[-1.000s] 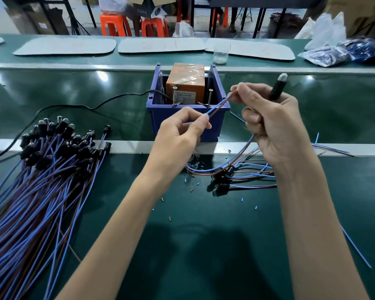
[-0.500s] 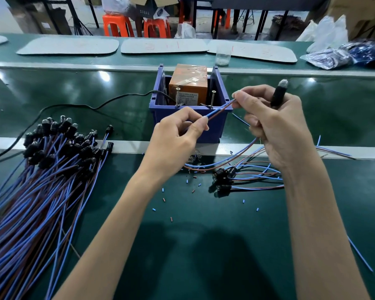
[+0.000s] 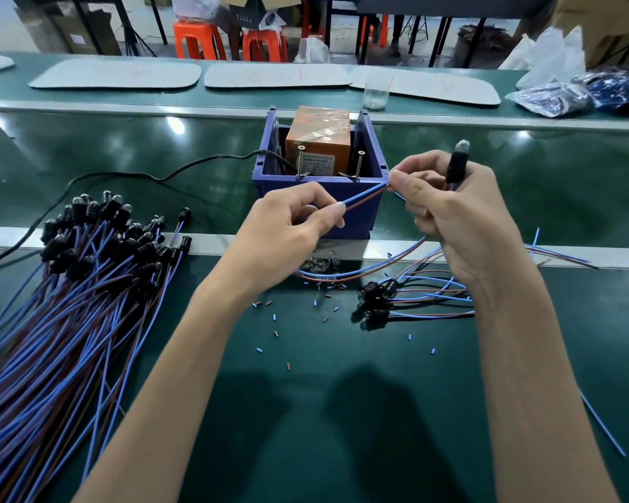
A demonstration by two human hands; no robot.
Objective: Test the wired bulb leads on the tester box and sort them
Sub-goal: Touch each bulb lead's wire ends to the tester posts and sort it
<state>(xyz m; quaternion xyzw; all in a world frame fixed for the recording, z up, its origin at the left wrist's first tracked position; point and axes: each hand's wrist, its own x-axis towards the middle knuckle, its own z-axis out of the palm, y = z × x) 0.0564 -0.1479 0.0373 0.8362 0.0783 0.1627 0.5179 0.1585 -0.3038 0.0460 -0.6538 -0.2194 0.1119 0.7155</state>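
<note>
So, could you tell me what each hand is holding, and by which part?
One bulb lead. The right hand grips its black socket, bulb upward, and pinches its blue and brown wires; the left hand pinches the same wires farther along.

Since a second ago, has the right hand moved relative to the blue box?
Yes: the right hand has sunk slightly, toward the front rim of the blue box.

One tester box [image 3: 365, 219], containing one orange block [image 3: 318, 136] and two upright screws [image 3: 300, 161]. One bulb lead [image 3: 364, 194] held before it. Beyond it: four pale mats [image 3: 115, 75], one clear cup [image 3: 376, 92]. Left: bundled leads [image 3: 88, 285], uncountable.
</note>
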